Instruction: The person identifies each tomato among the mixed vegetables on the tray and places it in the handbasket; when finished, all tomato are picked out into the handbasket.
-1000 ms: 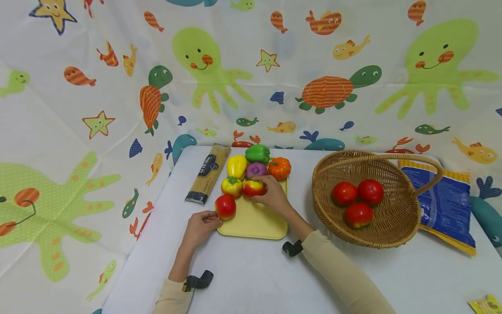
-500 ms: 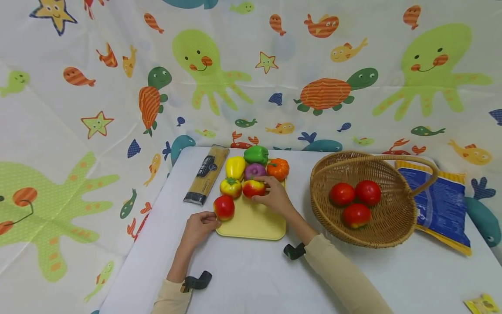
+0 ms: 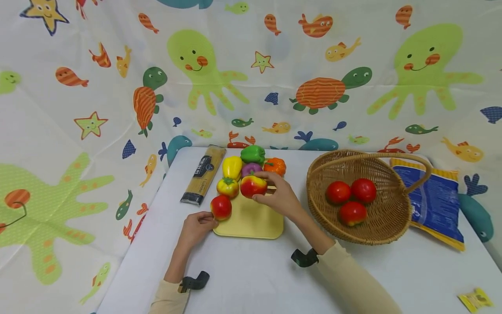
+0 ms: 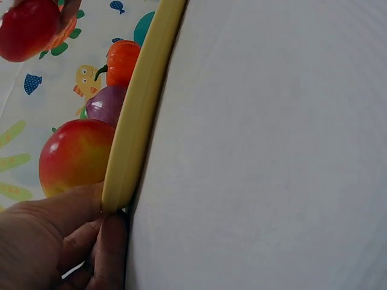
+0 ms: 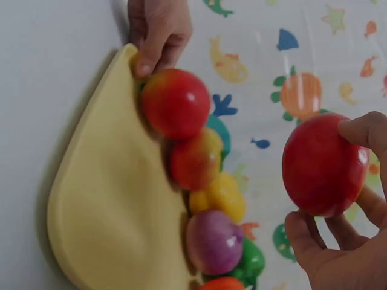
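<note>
Your left hand (image 3: 196,229) pinches the tray (image 3: 251,223); your right hand (image 3: 280,196) grips a raised fruit (image 3: 252,187), apparently for transfer, next wanting steady carrying.

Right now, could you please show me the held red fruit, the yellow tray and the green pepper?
Held red fruit (image 5: 320,169), right wrist view: middle of its side.
Yellow tray (image 3: 252,221), head view: its bare near surface.
Green pepper (image 3: 252,155), head view: middle of its body.
</note>
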{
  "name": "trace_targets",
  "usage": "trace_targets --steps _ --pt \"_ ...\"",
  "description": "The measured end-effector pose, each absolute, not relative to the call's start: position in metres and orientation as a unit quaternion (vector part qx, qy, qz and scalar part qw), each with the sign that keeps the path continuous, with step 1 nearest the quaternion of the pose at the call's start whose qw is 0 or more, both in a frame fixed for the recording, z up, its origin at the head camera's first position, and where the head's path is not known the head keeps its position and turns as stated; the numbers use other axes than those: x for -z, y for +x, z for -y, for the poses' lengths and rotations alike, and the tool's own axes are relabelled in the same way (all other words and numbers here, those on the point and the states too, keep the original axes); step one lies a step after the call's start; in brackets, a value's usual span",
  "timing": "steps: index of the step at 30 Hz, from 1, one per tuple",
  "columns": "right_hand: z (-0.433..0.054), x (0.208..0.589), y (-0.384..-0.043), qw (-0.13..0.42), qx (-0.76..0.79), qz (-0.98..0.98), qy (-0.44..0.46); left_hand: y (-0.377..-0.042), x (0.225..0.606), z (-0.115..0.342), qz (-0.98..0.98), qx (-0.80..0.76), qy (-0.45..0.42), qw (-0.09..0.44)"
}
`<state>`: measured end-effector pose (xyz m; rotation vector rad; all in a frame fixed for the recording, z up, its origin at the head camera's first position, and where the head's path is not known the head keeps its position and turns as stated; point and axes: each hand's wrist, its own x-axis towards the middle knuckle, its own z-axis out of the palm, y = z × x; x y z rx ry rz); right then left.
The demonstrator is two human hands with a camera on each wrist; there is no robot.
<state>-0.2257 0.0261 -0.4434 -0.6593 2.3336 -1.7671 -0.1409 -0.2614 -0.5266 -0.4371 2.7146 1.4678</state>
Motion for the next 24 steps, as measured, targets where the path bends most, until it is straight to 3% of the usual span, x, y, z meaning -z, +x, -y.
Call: trace_targets --steps 12,24 --pt "-0.060 0.395 -0.197 0.052 0.595 -0.753 -0.277 -0.142 0.526 0.262 -0.870 -0.473 -0.138 0.010" --pt "-0.120 0.360 -0.172 0.018 0.578 -0.776 -0.250 -0.142 0.529 0.263 -0.871 -0.474 -0.131 0.006"
